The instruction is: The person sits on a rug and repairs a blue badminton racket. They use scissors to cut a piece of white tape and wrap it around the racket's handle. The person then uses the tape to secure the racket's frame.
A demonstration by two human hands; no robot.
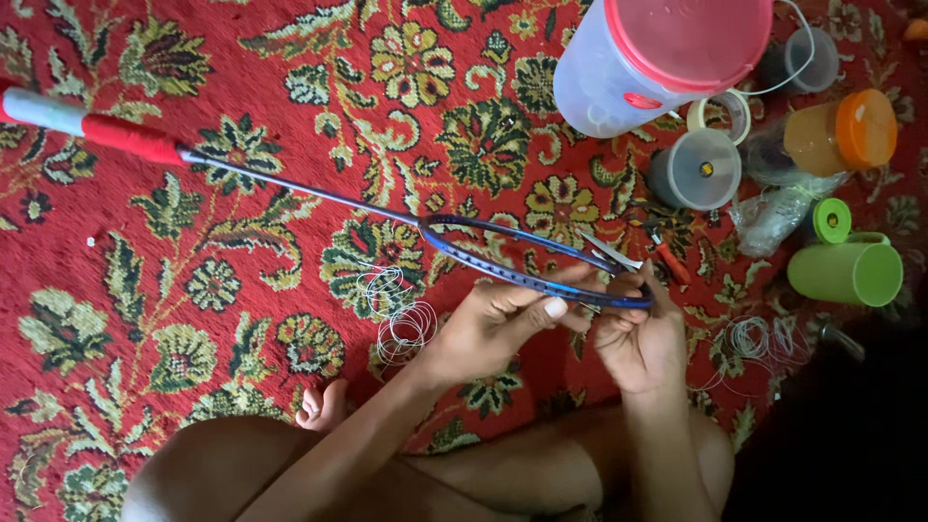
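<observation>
Badminton racket (522,275) is held edge-on between both hands, low centre of the view, frame over the person's folded legs, shaft running up-left away from the left hand to the red grip (130,138). Left hand (493,324) is curled around the near rim from below, thumb laid flat along the frame pointing at the right hand. Right hand (638,338) is closed at the far tip of the frame, fingers pinched on the rim together with a small metal tool, probably pliers or an awl (611,253); I can't tell which. Progress, as a judgement: the frame looks unstrung or nearly so, no string bed visible across the oval, and loose coils of string (398,324) lie on the carpet just left of the left hand, with more coils (752,338) to the right of the right hand. So stringing work looks early or mid-strip; most of it seems left. Hard to read: edge-on angle hides the grommets and any short runs of string in the frame; can't see whether a string is threaded at the right fingertips. Beyond the right hand: red-lidded tub (667,53) cut off at the top edge, small lidded jars (696,169), orange-lidded jar (841,135), green cup (846,273). Dark mass at lower right blocks that corner.
</observation>
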